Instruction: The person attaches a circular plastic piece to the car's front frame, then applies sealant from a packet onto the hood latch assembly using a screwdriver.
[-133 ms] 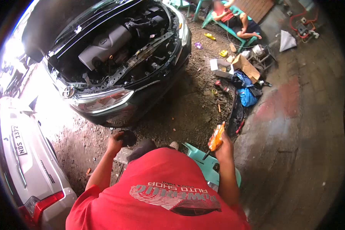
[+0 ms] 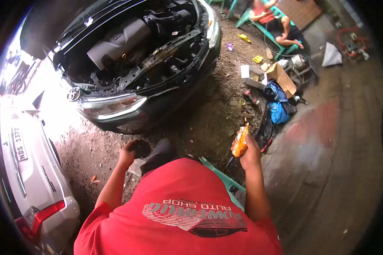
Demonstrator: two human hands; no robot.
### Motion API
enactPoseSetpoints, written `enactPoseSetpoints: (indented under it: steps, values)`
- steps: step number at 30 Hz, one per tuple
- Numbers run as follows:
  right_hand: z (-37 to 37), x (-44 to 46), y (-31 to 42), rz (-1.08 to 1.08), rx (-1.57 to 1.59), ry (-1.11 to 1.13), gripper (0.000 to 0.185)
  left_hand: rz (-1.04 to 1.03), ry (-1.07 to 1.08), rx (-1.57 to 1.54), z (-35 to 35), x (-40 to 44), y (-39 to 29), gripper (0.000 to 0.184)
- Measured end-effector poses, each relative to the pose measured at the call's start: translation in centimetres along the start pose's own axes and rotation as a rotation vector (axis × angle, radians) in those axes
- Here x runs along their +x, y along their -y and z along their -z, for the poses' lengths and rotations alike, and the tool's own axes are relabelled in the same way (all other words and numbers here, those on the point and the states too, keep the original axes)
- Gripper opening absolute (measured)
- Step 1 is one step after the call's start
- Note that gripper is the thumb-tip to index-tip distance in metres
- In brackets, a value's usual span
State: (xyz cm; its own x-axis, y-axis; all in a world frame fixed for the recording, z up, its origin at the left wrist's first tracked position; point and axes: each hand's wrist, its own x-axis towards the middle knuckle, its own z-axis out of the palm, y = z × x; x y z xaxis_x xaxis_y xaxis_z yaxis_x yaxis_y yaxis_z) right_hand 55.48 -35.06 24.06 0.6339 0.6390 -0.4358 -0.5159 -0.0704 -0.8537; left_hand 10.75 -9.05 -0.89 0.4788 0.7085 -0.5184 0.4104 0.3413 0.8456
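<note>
On the left, my left hand point(image 2: 131, 152) is closed against a dark, rounded thing point(image 2: 141, 148) too dark to identify, above the dirt floor. My right hand point(image 2: 247, 148) grips an orange and white packet point(image 2: 241, 142) on the right. Between the hands are my red shirt point(image 2: 187, 187) and a dark-clothed leg point(image 2: 162, 148). A green plastic stool point(image 2: 225, 178) shows partly behind my right forearm. Ahead stands a black car point(image 2: 166, 102) with its hood up and its engine point(image 2: 119, 44) exposed.
A silver car point(image 2: 38, 170) stands at the left. At the upper right, a person point(image 2: 281, 25) sits on a green chair point(image 2: 244, 19). An open white box point(image 2: 253, 76), brown cardboard point(image 2: 283, 80) and a blue bag point(image 2: 278, 112) lie on the ground, with red hoses point(image 2: 351, 42) beyond.
The view has shifted, so the clutter at right sits further right and lower. Less of the green stool shows, and more of the dark-clothed leg. Both hands keep their hold.
</note>
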Motion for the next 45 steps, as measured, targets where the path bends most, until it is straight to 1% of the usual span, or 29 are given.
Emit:
enactPoseSetpoints:
  steps: [1, 2, 3, 5, 6, 7, 9, 10, 11, 13, 14, 16, 19, 20, 21, 23, 24, 25, 26, 29, 31, 34, 35, 37, 39, 41, 42, 44, 45]
  values:
    - [-1.6, 3.4, -0.1, 0.022, -0.003, 0.074, 0.048, -0.065, -0.084, 0.038, 0.9, 1.4, -2.9, 0.071]
    - [-3.9, 6.7, -0.2, 0.033, 0.051, 0.127, 0.046, -0.194, -0.167, 0.193, 2.3, 3.6, -4.6, 0.073]
    - [-4.5, 9.7, 0.5, 0.021, 0.045, 0.148, 0.046, -0.185, -0.189, 0.186, 0.8, 5.0, -7.2, 0.073]
    - [-5.1, 13.7, 1.3, -0.005, -0.034, 0.210, 0.042, -0.018, -0.230, -0.083, -2.7, 6.1, -12.7, 0.073]
    - [-5.6, 15.3, 1.8, -0.035, -0.098, 0.186, 0.041, -0.119, -0.252, -0.053, -3.7, 8.6, -11.4, 0.069]
    - [-6.3, 17.7, 2.4, -0.037, -0.107, 0.192, 0.041, -0.116, -0.259, -0.063, -4.2, 11.0, -12.2, 0.069]
    - [-6.7, 20.7, 3.1, -0.091, -0.178, 0.252, 0.040, -0.003, -0.108, 0.062, -6.5, 13.8, -17.2, 0.062]
    - [-7.5, 21.9, 4.0, -0.089, -0.189, 0.292, 0.037, 0.106, -0.097, 0.030, -8.2, 13.9, -22.9, 0.060]
    - [-8.0, 23.5, 4.9, -0.101, -0.206, 0.310, 0.037, 0.116, -0.114, 0.011, -9.1, 16.0, -24.1, 0.060]
    - [-8.6, 25.8, 6.4, -0.131, -0.250, 0.378, 0.036, -0.087, 0.017, -0.023, -10.4, 18.7, -25.7, 0.057]
    - [-9.0, 27.1, 7.3, -0.156, -0.274, 0.388, 0.038, -0.088, -0.013, -0.035, -11.3, 19.5, -27.5, 0.057]
    - [-9.2, 29.8, 8.3, -0.197, -0.315, 0.454, 0.040, -0.201, -0.070, -0.085, -13.3, 19.8, -30.9, 0.055]
    - [-9.4, 34.3, 9.8, -0.254, -0.369, 0.586, 0.045, -0.166, -0.086, -0.227, -16.2, 21.6, -31.9, 0.054]
    - [-9.1, 35.6, 9.8, -0.278, -0.378, 0.639, 0.045, -0.117, -0.105, -0.170, -17.0, 20.9, -34.3, 0.054]
    - [-8.9, 36.9, 9.8, -0.298, -0.383, 0.699, 0.045, -0.101, -0.147, -0.186, -18.5, 21.3, -34.2, 0.054]
    - [-8.1, 39.3, 9.8, -0.332, -0.434, 0.757, 0.045, -0.142, -0.204, -0.411, -21.3, 22.0, -33.3, 0.045]
    - [-7.7, 41.0, 9.6, -0.331, -0.471, 0.783, 0.045, -0.066, -0.285, -0.388, -22.9, 22.4, -32.2, 0.041]
    - [-7.1, 42.5, 9.3, -0.334, -0.499, 0.800, 0.045, -0.054, -0.332, -0.396, -24.2, 22.8, -31.2, 0.041]
    - [-6.7, 43.9, 9.3, -0.356, -0.527, 0.825, 0.039, -0.030, -0.342, -0.434, -25.4, 22.9, -30.6, 0.040]
    - [-4.4, 48.3, 8.5, -0.414, -0.569, 0.850, 0.034, 0.048, -0.381, -0.520, -29.4, 23.8, -26.7, 0.036]
    - [-3.2, 50.8, 7.5, -0.426, -0.579, 0.857, 0.033, 0.120, -0.460, -0.562, -30.9, 24.7, -23.7, 0.035]
    - [-2.3, 54.5, 5.2, -0.372, -0.615, 0.863, 0.031, 0.193, -0.518, -0.447, -30.2, 26.5, -23.6, 0.035]
    - [-2.1, 55.9, 4.0, -0.363, -0.611, 0.868, 0.031, 0.184, -0.521, -0.444, -30.0, 28.1, -22.2, 0.035]
    - [-1.8, 59.0, 0.7, -0.258, -0.656, 0.897, 0.031, 0.072, -0.621, -0.308, -28.6, 32.5, -18.1, 0.035]
    - [-2.5, 61.3, -2.2, -0.224, -0.654, 0.927, 0.031, 0.010, -0.584, -0.244, -26.7, 36.1, -16.6, 0.033]
    - [-3.2, 63.5, -4.7, -0.190, -0.649, 0.963, 0.032, -0.011, -0.536, -0.403, -25.8, 39.5, -13.7, 0.034]
    - [-3.9, 64.9, -5.6, -0.164, -0.668, 1.040, 0.034, -0.022, -0.541, -0.399, -25.2, 41.6, -11.7, 0.034]
    - [-5.4, 67.4, -7.5, -0.098, -0.706, 1.151, 0.040, -0.100, -0.727, -0.274, -25.0, 45.6, -6.9, 0.035]
    - [-5.6, 69.1, -9.5, -0.095, -0.713, 1.156, 0.040, -0.076, -0.654, -0.223, -24.9, 45.1, -7.6, 0.035]
